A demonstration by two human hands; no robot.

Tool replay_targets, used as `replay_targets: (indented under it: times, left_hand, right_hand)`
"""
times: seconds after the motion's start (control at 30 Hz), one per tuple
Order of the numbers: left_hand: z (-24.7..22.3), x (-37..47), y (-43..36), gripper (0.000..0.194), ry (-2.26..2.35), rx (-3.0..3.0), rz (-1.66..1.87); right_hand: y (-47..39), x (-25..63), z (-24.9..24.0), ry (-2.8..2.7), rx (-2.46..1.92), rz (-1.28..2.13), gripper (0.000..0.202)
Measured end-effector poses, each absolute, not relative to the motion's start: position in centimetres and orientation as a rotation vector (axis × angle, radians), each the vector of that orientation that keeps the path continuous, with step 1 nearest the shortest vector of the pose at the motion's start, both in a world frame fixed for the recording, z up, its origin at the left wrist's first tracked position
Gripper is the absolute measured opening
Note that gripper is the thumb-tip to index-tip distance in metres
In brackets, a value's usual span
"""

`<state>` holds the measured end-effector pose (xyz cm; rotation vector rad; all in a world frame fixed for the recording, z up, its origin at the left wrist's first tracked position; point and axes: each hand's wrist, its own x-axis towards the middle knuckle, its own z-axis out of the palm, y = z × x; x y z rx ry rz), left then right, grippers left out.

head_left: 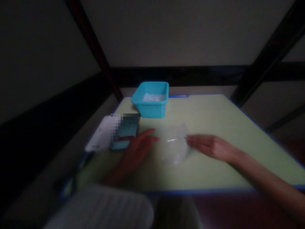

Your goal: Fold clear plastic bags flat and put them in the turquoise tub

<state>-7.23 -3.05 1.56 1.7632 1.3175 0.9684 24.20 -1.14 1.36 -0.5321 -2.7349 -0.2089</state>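
A clear plastic bag (175,148) lies on the pale yellow-green table, a bright glint across its middle. My right hand (207,144) pinches the bag's right edge between closed fingers. To the left of the bag is my left hand (140,144), thumb and forefinger stretched out and apart, with nothing between them. Its fingertips stop just short of the bag's left side. The picture is dim and somewhat blurred, so the bag's outline is faint and I cannot make out anything inside it.
A turquoise plastic basket (152,109) with white paper (153,97) in it stands at the back. Left of my left hand lie a booklet or box with a teal face (127,128) and a white sheet (101,135). The table (238,159) has a blue edge.
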Motion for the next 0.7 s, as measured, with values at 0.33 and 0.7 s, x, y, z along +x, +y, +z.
replay_targets:
  times: [0.33,0.7]
  left_hand:
    - [0.9,-6.4,-2.7,0.040,1.209,1.746,0.945]
    - [0.0,-6.7,-2.1,0.046,1.180,1.643,0.999]
  right_hand:
    - [-0.3,24.0,0.9,-2.655,-0.511,-0.033,0.032]
    - [3.1,20.9,4.3,-2.266,-1.139,0.916,0.033]
